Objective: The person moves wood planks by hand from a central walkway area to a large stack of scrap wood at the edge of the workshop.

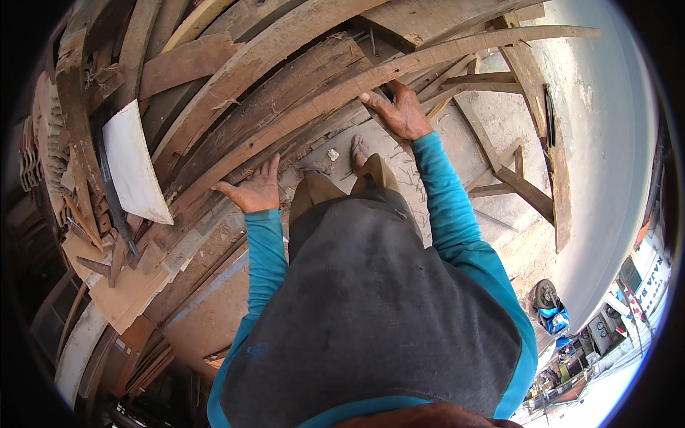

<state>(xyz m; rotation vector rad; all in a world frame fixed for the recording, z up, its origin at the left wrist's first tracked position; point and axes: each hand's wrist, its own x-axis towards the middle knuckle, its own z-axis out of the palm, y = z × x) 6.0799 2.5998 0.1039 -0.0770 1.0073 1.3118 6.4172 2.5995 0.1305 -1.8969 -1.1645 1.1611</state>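
A long, narrow wooden plank (303, 113) with a worn brown face runs slantwise in front of me, from the lower left to the upper right. At its near edge, right of the middle, my right hand (405, 114) grips it. The thumb lies along the edge and the fingers curl partly out of sight beneath the wood. Farther left, my left hand (255, 189) is open beside the same edge, thumb and fingers spread. Its thumb tip reaches the wood, though whether the palm bears any weight I cannot tell.
Stacked old timber (235, 71) fills the far left, with a white board (135, 165) leaning on it. A wooden frame (539, 121) stands at the right by a grey wall (606, 143). Scraps litter the floor (407, 189) around my feet. A blue-and-black object (551, 310) lies lower right.
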